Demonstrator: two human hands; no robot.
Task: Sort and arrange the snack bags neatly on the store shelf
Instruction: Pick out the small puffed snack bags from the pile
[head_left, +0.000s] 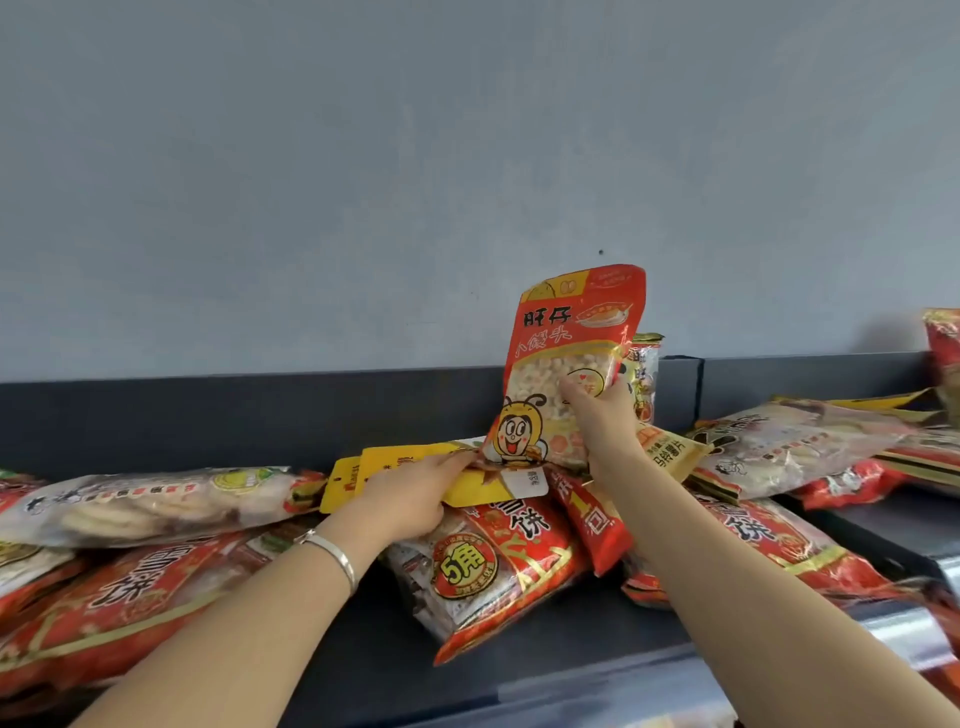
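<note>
Reaching over the dark shelf (363, 649) and its pile (493, 561) of flat snack bags, we lay our left hand (410, 493) on the yellow packets (384, 467), fingers straight, tips touching the red bag (561, 343) at its lower left corner. Our right hand (597, 415) grips that bag near its lower right edge, thumb on the front. The bag stands upright above both hands, long axis vertical, top leaning slightly right, print facing us, before the grey wall (363, 182).
</note>
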